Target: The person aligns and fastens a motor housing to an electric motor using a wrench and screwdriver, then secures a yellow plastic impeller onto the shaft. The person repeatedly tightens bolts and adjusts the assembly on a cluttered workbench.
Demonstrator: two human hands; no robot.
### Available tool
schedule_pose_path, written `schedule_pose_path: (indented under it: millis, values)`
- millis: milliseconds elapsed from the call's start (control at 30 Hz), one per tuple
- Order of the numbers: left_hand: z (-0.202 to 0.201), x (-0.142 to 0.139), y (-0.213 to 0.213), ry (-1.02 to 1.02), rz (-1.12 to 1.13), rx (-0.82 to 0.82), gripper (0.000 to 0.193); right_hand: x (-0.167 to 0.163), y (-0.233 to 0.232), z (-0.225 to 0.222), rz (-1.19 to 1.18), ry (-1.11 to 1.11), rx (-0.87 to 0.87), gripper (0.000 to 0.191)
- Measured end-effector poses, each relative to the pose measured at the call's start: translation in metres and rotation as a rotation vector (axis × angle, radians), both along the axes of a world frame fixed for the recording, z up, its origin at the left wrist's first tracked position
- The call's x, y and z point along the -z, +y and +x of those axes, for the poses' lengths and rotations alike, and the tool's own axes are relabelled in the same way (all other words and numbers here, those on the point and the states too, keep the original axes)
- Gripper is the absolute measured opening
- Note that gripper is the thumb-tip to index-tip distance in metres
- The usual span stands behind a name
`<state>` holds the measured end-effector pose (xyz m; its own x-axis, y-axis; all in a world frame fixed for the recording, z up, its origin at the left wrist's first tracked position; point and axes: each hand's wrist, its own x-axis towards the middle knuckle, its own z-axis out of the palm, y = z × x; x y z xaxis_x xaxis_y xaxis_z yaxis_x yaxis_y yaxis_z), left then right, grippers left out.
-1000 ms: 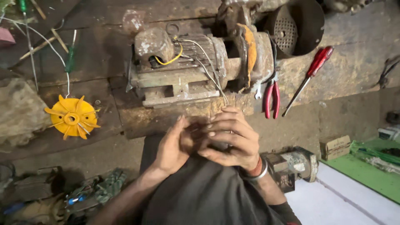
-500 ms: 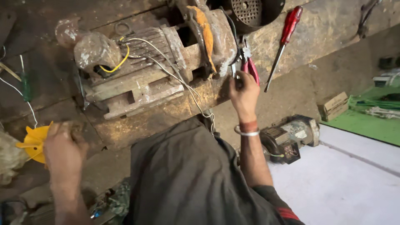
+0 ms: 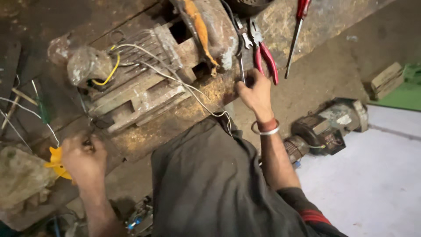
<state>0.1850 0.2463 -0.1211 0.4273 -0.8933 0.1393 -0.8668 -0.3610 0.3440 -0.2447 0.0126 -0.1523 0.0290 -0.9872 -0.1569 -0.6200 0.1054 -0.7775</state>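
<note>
Right hand (image 3: 255, 93) grasping spanner (image 3: 240, 52) by its lower end, red-handled pliers (image 3: 264, 56) just right. Left hand (image 3: 83, 157) clenched on something small, yellow fan (image 3: 56, 161) touching its left.

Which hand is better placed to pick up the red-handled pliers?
Right, probably. The right hand sits at the bench edge just below the red-handled pliers, its fingers beside the spanner. The left hand is far off by the yellow fan, beyond the motor.

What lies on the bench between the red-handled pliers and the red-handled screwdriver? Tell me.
Nothing: in the head view the bench is bare, scuffed wood between the pliers and the screwdriver. The right hand rests below the pliers.
</note>
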Motion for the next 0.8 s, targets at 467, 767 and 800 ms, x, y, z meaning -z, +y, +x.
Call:
schedule_pose_path:
  millis: [467, 767, 800]
  values:
    - [-0.164, -0.079, -0.139, 0.02, -0.194, 0.707, 0.073, 0.029, 0.095, -0.014, 0.175, -1.016, -0.229, 0.007]
    - [-0.176, -0.105, -0.163, 0.011, -0.017, 0.874, 0.046, -0.021, 0.077, 0.012, -0.053, -0.101, -0.211, 0.018]
    - [-0.175, -0.106, -0.164, 0.024, -0.018, 0.881, 0.049, -0.02, 0.074, 0.018, -0.041, -0.176, -0.217, 0.02]
